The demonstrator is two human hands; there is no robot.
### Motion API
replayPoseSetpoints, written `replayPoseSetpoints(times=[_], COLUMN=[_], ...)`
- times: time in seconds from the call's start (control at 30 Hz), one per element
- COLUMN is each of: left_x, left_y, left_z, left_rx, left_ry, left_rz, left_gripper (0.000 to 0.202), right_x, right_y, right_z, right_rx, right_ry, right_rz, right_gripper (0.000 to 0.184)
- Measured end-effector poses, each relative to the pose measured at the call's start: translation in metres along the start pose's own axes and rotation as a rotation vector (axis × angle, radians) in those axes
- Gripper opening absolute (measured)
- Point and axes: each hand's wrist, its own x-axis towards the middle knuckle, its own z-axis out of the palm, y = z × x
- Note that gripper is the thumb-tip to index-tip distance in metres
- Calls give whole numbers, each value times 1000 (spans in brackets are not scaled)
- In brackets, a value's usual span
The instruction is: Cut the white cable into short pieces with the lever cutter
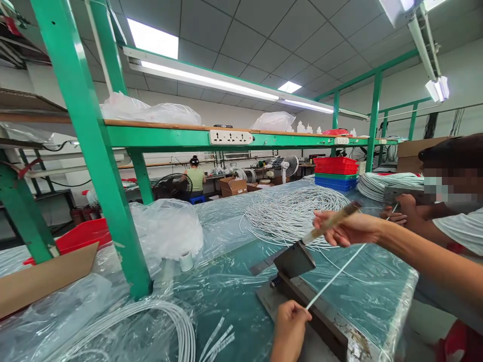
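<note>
- Left hand (290, 327), lower centre-right, pinches white cable (334, 278), which slants up rightward.
- Right hand (350, 229), centre-right, grips handle (318, 233) of cutter (294, 259).
- Tabletop edge (406, 297) slants through lower right.
- Red bins (335, 165) top blue bins (335, 184), right of centre; contents hidden.

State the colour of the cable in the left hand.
White; the cable shows in the head view, pinched in the left hand.

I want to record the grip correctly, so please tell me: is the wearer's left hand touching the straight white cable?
Touching. The head view shows the left hand pinching the white cable, which emerges between thumb and forefinger without visible gap.
</note>
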Motion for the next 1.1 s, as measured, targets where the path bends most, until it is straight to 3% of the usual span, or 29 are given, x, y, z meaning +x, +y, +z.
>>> replayPoseSetpoints(times=[0.17, 0.43, 0.67, 0.77, 0.83, 1.1], left_x=[-2, -8, -6, -6, -5, -10], left_y=[2, 8, 8, 5, 3, 14], left_z=[7, 4, 5, 6, 7, 3], left_rx=[-11, -20, -43, -54, -57, -53], left_ry=[142, 129, 132, 139, 145, 124], left_rz=[54, 23, 14, 18, 25, -25], left_gripper=[41, 41, 44, 44, 42, 38], right_x=[-49, -80, -90, -90, -91, -92], right_y=[31, 61, 78, 88, 93, 102], right_z=[7, 19, 31, 31, 31, 35], right_rx=[-77, 74, 26, -27, -61, -300], right_ry=[52, 204, 314, 267, 241, 219], right_rz=[120, 229, 316, 335, 355, 390], right_gripper=[24, 57, 53, 24, 14, 27])
